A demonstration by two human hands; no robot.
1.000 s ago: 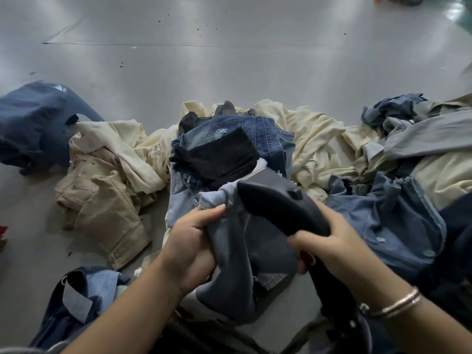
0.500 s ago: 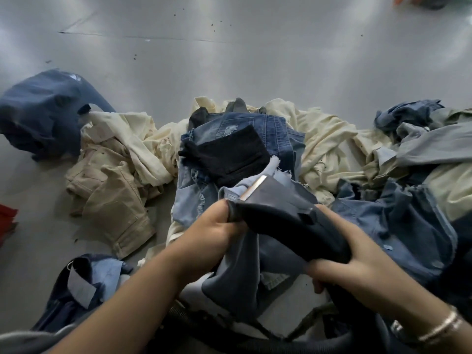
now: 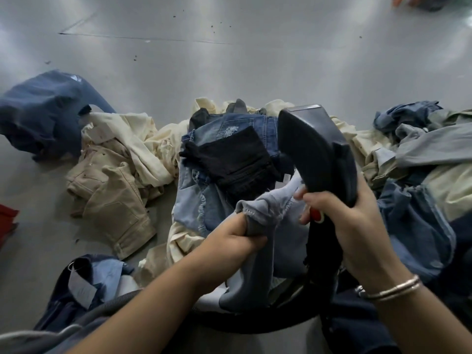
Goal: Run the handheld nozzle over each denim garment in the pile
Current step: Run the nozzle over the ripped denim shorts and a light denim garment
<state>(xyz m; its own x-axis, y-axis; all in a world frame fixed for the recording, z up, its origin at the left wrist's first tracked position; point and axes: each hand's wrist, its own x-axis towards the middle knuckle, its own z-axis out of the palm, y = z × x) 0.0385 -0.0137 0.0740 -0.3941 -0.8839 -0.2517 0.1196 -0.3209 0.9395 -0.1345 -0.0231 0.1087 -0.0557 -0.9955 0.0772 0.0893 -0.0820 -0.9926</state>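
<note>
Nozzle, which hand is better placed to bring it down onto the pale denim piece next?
Right. The right hand already grips the nozzle, raised just above the pale denim piece. The left hand is busy gripping that piece, so it likely keeps holding.

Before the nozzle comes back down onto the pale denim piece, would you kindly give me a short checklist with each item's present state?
1. Right hand grips the nozzle handle: ok.
2. Left hand holds the pale denim piece bunched in its fist: ok.
3. Fabric spread flat for a pass: not ok, it is crumpled.
4. Nozzle on the garment: not ok, its head is raised above the pile.
5. Hose free of the clothes: cannot tell, it runs beneath the left arm.
6. Nozzle switched on: cannot tell.
</note>
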